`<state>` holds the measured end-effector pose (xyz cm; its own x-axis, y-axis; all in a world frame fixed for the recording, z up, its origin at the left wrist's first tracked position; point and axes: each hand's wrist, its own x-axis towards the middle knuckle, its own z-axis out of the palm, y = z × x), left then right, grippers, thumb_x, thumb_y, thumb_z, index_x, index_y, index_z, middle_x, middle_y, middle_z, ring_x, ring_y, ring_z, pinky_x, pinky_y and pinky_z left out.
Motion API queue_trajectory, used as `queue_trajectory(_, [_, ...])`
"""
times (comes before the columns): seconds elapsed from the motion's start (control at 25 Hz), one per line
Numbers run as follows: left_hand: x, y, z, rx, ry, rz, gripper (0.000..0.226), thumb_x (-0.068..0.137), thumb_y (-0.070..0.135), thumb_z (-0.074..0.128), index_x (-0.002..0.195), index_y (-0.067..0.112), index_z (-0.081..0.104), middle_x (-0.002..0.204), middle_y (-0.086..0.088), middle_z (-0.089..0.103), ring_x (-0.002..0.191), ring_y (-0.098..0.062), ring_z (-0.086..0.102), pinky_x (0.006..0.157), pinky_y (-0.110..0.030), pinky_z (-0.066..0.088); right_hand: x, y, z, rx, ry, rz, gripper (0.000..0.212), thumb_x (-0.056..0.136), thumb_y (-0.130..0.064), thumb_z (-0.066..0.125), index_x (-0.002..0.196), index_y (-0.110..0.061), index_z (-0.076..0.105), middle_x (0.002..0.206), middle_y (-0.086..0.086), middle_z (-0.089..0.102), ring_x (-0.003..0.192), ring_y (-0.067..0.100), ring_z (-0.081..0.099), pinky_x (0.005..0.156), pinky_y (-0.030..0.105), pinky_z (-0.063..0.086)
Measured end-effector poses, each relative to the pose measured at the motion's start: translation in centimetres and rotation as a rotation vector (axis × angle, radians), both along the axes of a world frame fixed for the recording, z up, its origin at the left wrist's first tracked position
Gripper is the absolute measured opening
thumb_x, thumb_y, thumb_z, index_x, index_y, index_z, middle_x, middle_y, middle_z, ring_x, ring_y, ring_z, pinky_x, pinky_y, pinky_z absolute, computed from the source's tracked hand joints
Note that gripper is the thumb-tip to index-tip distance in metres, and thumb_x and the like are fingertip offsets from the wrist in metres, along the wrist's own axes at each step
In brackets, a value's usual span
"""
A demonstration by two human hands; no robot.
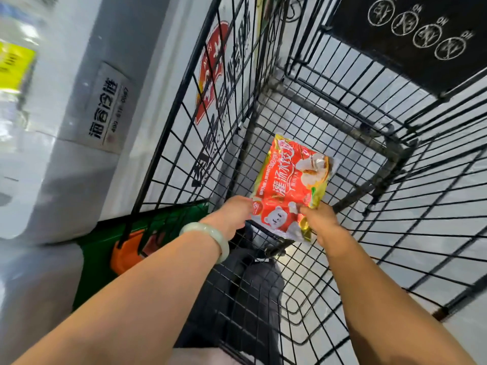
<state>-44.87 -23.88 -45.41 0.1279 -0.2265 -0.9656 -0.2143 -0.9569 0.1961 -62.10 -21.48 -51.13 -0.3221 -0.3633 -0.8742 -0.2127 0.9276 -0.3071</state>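
Observation:
A red and gold bag of frozen dumplings [290,185] with a white bear printed on it hangs inside a black wire shopping cart [411,180], above the cart's floor. My left hand [232,214] grips the bag's near left corner. A pale green bangle sits on that wrist. My right hand [321,222] pinches the bag's near right edge, thumb on top. Both forearms reach in over the cart's near end.
A white freezer cabinet [87,122] with a label stands close along the cart's left side. A green and orange part [126,248] sits low by the cart's near left corner. A black panel [411,35] with chalk circles covers the cart's far end.

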Motion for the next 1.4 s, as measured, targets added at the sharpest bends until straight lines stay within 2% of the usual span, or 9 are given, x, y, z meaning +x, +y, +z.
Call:
queue_trajectory(0.2, [0.7, 1.0, 2.9, 0.051, 0.029, 0.058, 0.022, 0.100, 0.020, 0.038, 0.080, 0.018, 0.047, 0.080, 0.001, 0.049, 0.071, -0.012, 0.047, 0.060, -0.020, 0.035, 0.9, 0.0, 3.3, -0.055, -0.130, -0.228, 0.008, 0.087, -0.018, 0.065, 0.083, -0.011, 0.063, 0.103, 0.014, 0.069, 0.090, 0.028, 0.066, 0.092, 0.045, 0.053])
queue_trajectory(0.36, [1.4, 2.5, 7.0, 0.064, 0.135, 0.213, 0.029, 0.099, 0.034, 0.041, 0.115, 0.011, 0.051, 0.110, -0.006, 0.056, 0.098, -0.022, 0.057, 0.079, -0.028, 0.045, 1.5, 0.1, 9.5, -0.080, -0.305, -0.383, 0.023, 0.091, -0.011, 0.059, 0.112, -0.002, 0.059, 0.103, 0.014, 0.067, 0.076, 0.022, 0.069, 0.069, 0.028, 0.058])
queue_trajectory(0.48, [1.7, 3.6, 10.7, 0.039, 0.266, 0.327, 0.063, 0.093, 0.054, 0.044, 0.138, 0.011, 0.040, 0.134, -0.013, 0.051, 0.110, -0.028, 0.053, 0.094, -0.040, 0.044, 1.3, 1.0, 13.9, -0.049, -0.395, -0.434, 0.040, 0.091, -0.013, 0.060, 0.127, 0.002, 0.051, 0.121, 0.019, 0.064, 0.108, 0.034, 0.064, 0.081, 0.032, 0.058])
queue_trajectory(0.68, [0.8, 6.2, 17.1, -0.081, 0.389, 0.417, 0.047, 0.085, 0.058, 0.054, 0.103, 0.015, 0.061, 0.101, -0.010, 0.066, 0.100, -0.030, 0.062, 0.089, -0.045, 0.051, 1.3, 3.8, 21.2, -0.138, -0.620, -0.162, 0.020, 0.089, -0.018, 0.062, 0.108, -0.011, 0.061, 0.094, 0.009, 0.063, 0.082, 0.022, 0.058, 0.085, 0.035, 0.055])
queue_trajectory(0.84, [1.6, 8.0, 21.5, -0.316, 0.422, 0.658, 0.040, 0.088, 0.015, 0.063, 0.125, 0.003, 0.054, 0.107, -0.017, 0.070, 0.091, -0.031, 0.070, 0.078, -0.048, 0.057, 2.4, 4.6, 28.1, -0.112, -0.629, 0.131, 0.008, 0.087, -0.015, 0.065, 0.094, -0.012, 0.062, 0.087, 0.008, 0.069, 0.078, 0.020, 0.064, 0.094, 0.041, 0.053])
queue_trajectory(0.92, [2.9, 8.6, 23.2, -0.430, 0.404, 0.648, 0.046, 0.086, 0.001, 0.063, 0.130, 0.001, 0.049, 0.113, -0.019, 0.067, 0.092, -0.031, 0.070, 0.075, -0.046, 0.058, 3.1, 4.5, 30.9, -0.106, -0.627, 0.284, 0.013, 0.087, -0.018, 0.065, 0.096, -0.010, 0.061, 0.082, 0.007, 0.071, 0.075, 0.018, 0.067, 0.092, 0.044, 0.053])
queue_trajectory(1.08, [7.1, 10.7, 28.0, -0.683, 0.341, 0.639, 0.039, 0.082, -0.007, 0.063, 0.120, 0.003, 0.057, 0.119, -0.019, 0.065, 0.106, -0.034, 0.065, 0.093, -0.053, 0.051, 5.6, 5.1, 36.2, -0.015, -0.577, 0.582, 0.045, 0.087, -0.048, 0.056, 0.094, -0.005, 0.068, 0.080, 0.008, 0.073, 0.082, 0.021, 0.069, 0.080, 0.038, 0.058])
queue_trajectory(1.2, [10.6, 13.7, 31.6, -0.775, 0.344, 0.687, 0.027, 0.083, -0.005, 0.062, 0.107, 0.007, 0.062, 0.103, -0.012, 0.070, 0.083, -0.024, 0.071, 0.073, -0.038, 0.060, 6.9, 6.0, 37.6, 0.082, -0.396, 0.767, 0.087, 0.081, -0.079, 0.029, 0.080, -0.002, 0.070, 0.068, 0.010, 0.067, 0.071, 0.022, 0.065, 0.072, 0.031, 0.055])
queue_trajectory(1.4, [18.0, 22.9, 35.3, -0.875, 0.416, 0.818, 0.027, 0.090, 0.000, 0.057, 0.115, 0.009, 0.059, 0.098, -0.009, 0.070, 0.069, -0.016, 0.073, 0.068, -0.033, 0.061, 13.2, 9.0, 37.5, -0.137, -0.076, 0.699, 0.076, 0.085, -0.075, 0.024, 0.069, -0.007, 0.055, 0.043, 0.001, 0.047, 0.044, 0.017, 0.044, 0.057, 0.026, 0.042])
